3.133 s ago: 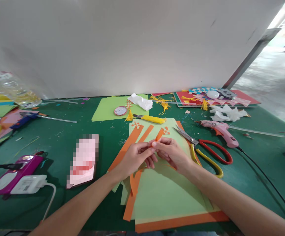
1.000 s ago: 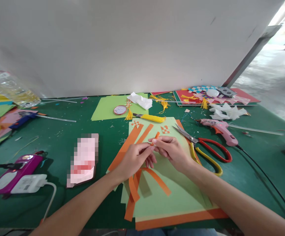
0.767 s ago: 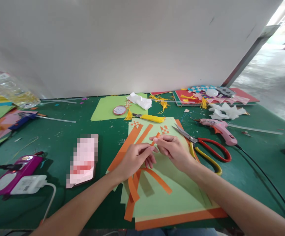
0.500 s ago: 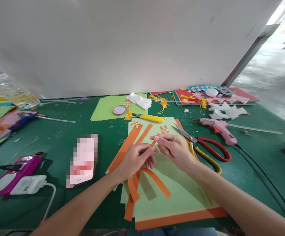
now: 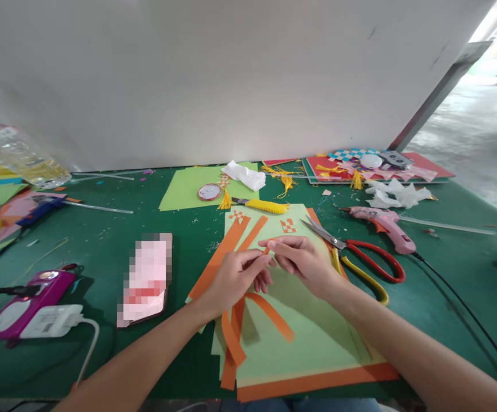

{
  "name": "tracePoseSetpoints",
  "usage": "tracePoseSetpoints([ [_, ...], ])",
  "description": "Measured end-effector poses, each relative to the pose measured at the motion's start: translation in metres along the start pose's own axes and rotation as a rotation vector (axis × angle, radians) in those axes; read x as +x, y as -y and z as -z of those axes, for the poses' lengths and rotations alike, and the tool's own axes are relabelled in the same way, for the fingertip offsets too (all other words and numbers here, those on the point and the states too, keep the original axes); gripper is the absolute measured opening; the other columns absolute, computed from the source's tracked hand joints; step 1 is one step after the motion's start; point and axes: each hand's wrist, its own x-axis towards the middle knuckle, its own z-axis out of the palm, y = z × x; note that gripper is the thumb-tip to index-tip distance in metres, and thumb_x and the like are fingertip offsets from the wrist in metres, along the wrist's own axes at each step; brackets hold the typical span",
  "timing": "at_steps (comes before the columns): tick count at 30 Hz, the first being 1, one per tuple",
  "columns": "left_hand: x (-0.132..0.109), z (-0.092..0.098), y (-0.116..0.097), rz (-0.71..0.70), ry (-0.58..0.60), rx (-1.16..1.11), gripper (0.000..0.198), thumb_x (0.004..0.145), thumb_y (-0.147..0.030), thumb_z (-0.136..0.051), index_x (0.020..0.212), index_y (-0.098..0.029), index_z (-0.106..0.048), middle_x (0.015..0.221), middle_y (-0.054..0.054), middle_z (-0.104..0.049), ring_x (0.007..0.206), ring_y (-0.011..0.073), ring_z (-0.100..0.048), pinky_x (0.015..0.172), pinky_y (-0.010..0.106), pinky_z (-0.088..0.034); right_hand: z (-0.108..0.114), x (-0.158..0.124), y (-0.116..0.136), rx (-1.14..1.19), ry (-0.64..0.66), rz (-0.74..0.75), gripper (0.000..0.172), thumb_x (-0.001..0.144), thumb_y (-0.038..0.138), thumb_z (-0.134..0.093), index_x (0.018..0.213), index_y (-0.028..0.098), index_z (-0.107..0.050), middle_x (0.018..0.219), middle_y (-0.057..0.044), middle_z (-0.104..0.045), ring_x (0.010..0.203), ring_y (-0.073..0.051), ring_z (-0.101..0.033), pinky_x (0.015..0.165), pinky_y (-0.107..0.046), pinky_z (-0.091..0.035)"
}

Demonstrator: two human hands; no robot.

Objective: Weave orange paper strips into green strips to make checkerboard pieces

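Note:
Both hands meet over a stack of pale green paper (image 5: 299, 320). Pinched between the fingers of my left hand (image 5: 239, 274) is an orange paper strip (image 5: 274, 315), its loose end curving out below the palm. My right hand (image 5: 302, 257) pinches the strip's short upper end, close to the left fingertips. Other orange strips slant across the green paper left of the hands. A small woven orange-and-white check piece (image 5: 288, 226) lies just beyond the right hand. Scissors (image 5: 362, 257) with red and yellow handles rest partly open beside my right wrist.
A pink glue gun (image 5: 383, 226) with a cord lies at the right. A yellow craft knife (image 5: 267, 206) and crumpled tissue (image 5: 245, 175) sit behind the paper. At the left are a phone (image 5: 147, 280), a magenta power strip (image 5: 29, 303) and a bottle (image 5: 19, 154).
The right hand has drawn slightly lower and closer to the left, and less of the strip's upper end shows. The hanging end has shifted a little. The view has moved slightly.

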Motion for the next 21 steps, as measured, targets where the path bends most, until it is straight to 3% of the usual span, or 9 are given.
tracePoseSetpoints([
  [6,0.0001,-0.0003,0.0001,0.025,-0.006,-0.015,0.038,0.093,-0.043,-0.05,0.072,-0.015,-0.063,0.065,0.002,-0.064,0.054,0.0119,-0.06,0.055,0.022,-0.049,-0.0003,-0.0012,0.0032,-0.029,-0.014,0.02,0.038,0.083,0.043,-0.066,0.056,0.018,-0.057,0.042,0.008,-0.035,0.045,-0.007,-0.027,0.051,-0.028,-0.023],
  [14,-0.0007,0.0002,-0.0025,0.031,0.017,-0.048,0.036,0.093,-0.042,-0.05,0.073,-0.014,-0.063,0.067,0.003,-0.065,0.056,0.0118,-0.061,0.057,0.022,-0.049,-0.002,-0.0014,0.0031,-0.032,-0.039,0.019,0.034,0.081,0.043,-0.068,0.059,0.017,-0.061,0.043,0.008,-0.035,0.044,-0.007,-0.028,0.048,-0.028,-0.019],
  [21,0.0005,0.0,-0.0028,0.062,0.014,-0.053,0.034,0.093,-0.043,-0.05,0.077,-0.015,-0.062,0.066,0.002,-0.065,0.055,0.0119,-0.061,0.054,0.022,-0.048,-0.0026,-0.0032,0.0082,-0.054,-0.084,-0.014,0.032,0.083,0.047,-0.063,0.088,0.017,-0.073,0.044,0.007,-0.037,0.043,-0.007,-0.029,0.043,-0.026,-0.016],
])
